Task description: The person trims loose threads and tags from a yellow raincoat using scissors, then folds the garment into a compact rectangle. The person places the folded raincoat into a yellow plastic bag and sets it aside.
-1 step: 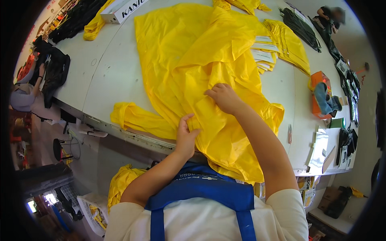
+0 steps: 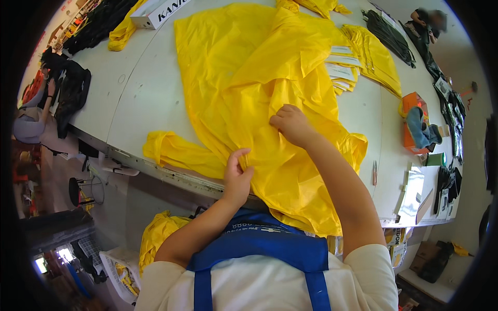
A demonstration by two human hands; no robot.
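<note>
A yellow rain jacket (image 2: 218, 67) of thin, creased fabric lies spread over the white table, its near end hanging over the edge against my apron. One sleeve (image 2: 179, 155) stretches out to the left. My left hand (image 2: 238, 179) is closed at the near front of the jacket, thumb and fingers pinching a fold of it. Farther up and to the right, my right hand (image 2: 293, 126) grips the fabric with curled fingers. Its fingertips are partly hidden in the folds.
Folded yellow garments (image 2: 371, 57) with white labels lie beyond the jacket at right. An orange box (image 2: 413, 98) with a blue-grey cloth, and a small cutter (image 2: 374, 173), sit on the table's right side. A white box (image 2: 155, 14) stands far left. Two other people work at the far sides.
My right hand has shifted slightly to the right and my left hand slightly to the left. The fabric between them looks a little flatter; both hands still hold the jacket.
</note>
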